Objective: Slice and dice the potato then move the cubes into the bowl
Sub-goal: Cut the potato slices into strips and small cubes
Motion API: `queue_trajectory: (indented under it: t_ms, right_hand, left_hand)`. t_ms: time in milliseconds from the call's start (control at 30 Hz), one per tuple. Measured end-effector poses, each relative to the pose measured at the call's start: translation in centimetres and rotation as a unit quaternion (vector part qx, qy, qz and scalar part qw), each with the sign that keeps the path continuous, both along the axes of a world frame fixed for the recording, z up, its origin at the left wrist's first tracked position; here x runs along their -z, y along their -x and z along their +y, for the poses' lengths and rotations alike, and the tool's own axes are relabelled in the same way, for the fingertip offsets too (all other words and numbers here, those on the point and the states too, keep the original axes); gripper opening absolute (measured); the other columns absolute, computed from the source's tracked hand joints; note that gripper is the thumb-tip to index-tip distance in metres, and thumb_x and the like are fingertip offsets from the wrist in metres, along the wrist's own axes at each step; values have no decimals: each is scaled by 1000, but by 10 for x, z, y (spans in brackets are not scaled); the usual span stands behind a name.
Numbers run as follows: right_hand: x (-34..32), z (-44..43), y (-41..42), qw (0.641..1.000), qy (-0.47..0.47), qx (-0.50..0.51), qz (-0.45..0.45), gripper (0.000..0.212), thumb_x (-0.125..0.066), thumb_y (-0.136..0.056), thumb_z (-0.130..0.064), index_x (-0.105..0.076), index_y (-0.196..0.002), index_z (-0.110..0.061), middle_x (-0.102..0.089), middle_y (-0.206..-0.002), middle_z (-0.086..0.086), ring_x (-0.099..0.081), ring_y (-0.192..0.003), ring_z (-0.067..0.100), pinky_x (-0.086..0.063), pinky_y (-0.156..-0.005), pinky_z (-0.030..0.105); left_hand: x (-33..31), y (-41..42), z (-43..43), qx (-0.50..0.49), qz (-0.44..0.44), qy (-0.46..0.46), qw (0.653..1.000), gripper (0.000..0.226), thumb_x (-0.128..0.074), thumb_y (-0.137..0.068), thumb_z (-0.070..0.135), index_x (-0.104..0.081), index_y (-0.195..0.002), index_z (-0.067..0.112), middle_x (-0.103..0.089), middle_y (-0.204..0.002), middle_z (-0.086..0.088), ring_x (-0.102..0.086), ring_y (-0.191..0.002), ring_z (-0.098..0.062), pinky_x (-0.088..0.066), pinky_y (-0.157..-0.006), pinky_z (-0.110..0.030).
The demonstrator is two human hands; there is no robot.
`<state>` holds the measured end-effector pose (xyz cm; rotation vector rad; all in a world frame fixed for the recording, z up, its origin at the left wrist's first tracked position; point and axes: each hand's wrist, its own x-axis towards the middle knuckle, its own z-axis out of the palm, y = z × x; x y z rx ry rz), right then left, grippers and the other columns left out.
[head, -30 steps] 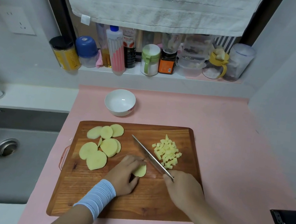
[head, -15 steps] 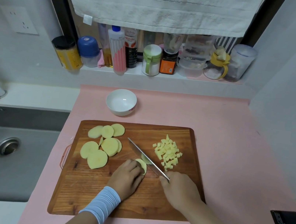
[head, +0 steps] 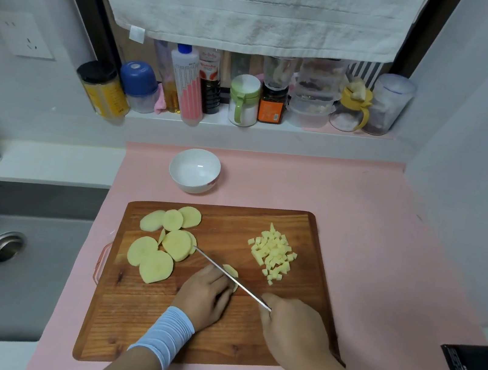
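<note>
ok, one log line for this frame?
stage: dicing | left hand: holds potato slice on board | right hand: grips knife, blade across slice | cubes: piled on board, right | round slices: uncut, left | bowl: empty

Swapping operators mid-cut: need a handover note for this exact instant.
Left hand: holds down a potato slice on the cutting board.
Right hand: grips the knife, blade across that slice.
Done: cube pile on the board's right.
Left: round slices on the board's left are uncut; the bowl beyond the board holds no cubes.
</note>
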<state>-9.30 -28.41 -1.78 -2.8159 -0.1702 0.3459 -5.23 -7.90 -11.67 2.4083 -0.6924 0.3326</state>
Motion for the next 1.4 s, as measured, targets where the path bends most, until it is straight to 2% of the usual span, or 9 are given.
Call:
queue_trajectory:
  t_ms: [233, 367, 633, 833, 967, 1033, 1133, 1233, 1400]
  right_hand:
    - [4, -4, -5, 1000, -7, 6, 21, 27, -43, -103, -39, -67, -104, -28, -70, -88, -8, -66, -79, 13, -51, -67, 27]
    - [8, -5, -13, 997, -30, 13, 71, 28, -44, -104, -39, -64, -87, -30, -65, -77, -11, -63, -71, 9, -43, -58, 20]
    - [9, -2, -24, 993, -47, 36, 99, 27, -47, -104, -40, -65, -87, -29, -64, -78, -11, -60, -70, 7, -43, -60, 20]
    - [8, -2, -17, 997, -39, 12, 69, 30, -43, -105, -40, -69, -97, -27, -63, -79, -11, -60, -71, 8, -39, -58, 19]
    - [7, -3, -7, 999, -13, -7, 36, 29, -41, -104, -41, -66, -115, -30, -72, -97, -8, -68, -87, 15, -52, -71, 29]
    - [4, -6, 0, 999, -18, -5, 40, 31, -39, -104, -43, -65, -117, -33, -73, -96, -8, -68, -87, 16, -52, -73, 31]
    - [1, -11, 4, 999, -18, -5, 39, 31, -38, -104, -43, -65, -116, -33, -72, -95, -8, -67, -85, 15, -44, -64, 27]
    - [-1, -15, 2, 999, -17, -1, 47, 32, -40, -104, -43, -69, -108, -32, -70, -88, -10, -59, -71, 12, -31, -52, 16]
    - [1, -14, -6, 996, -19, 17, 88, 30, -45, -104, -42, -65, -86, -28, -55, -68, -11, -51, -60, 8, -27, -50, 14]
  left_hand:
    - [5, -1, 1, -3, 4, 3, 1000, 8, -62, -90, 13, -69, -93, 14, -65, -108, 3, -59, -97, -16, -48, -90, -24]
    - [7, -2, 1, -4, 5, 4, 1000, 5, -64, -88, 12, -68, -90, 14, -64, -98, 2, -58, -89, -18, -49, -84, -26]
    - [13, 0, 1, -11, -6, -7, 1000, 7, -63, -91, 16, -69, -92, 14, -62, -96, 3, -57, -90, -17, -50, -82, -27]
    - [16, 2, 2, -19, -13, -19, 1000, 10, -61, -95, 20, -69, -92, 15, -62, -94, 3, -56, -87, -18, -51, -79, -31]
    - [12, 4, 1, -23, -10, -1, 1000, 10, -64, -93, 18, -72, -97, 16, -66, -102, 5, -59, -91, -16, -50, -85, -25]
    - [11, 5, 1, -23, -11, 4, 1000, 11, -65, -92, 17, -73, -99, 16, -67, -107, 6, -59, -95, -15, -49, -89, -21]
    - [11, 6, 1, -25, -13, 7, 1000, 11, -66, -91, 16, -74, -99, 17, -67, -106, 7, -59, -95, -13, -49, -88, -21]
    - [11, 6, 2, -29, -8, 6, 1000, 8, -67, -91, 17, -73, -96, 18, -65, -100, 7, -58, -92, -14, -48, -85, -21]
    - [11, 4, 2, -26, -13, 9, 1000, 4, -69, -88, 14, -71, -90, 16, -64, -96, 6, -57, -90, -13, -47, -83, -20]
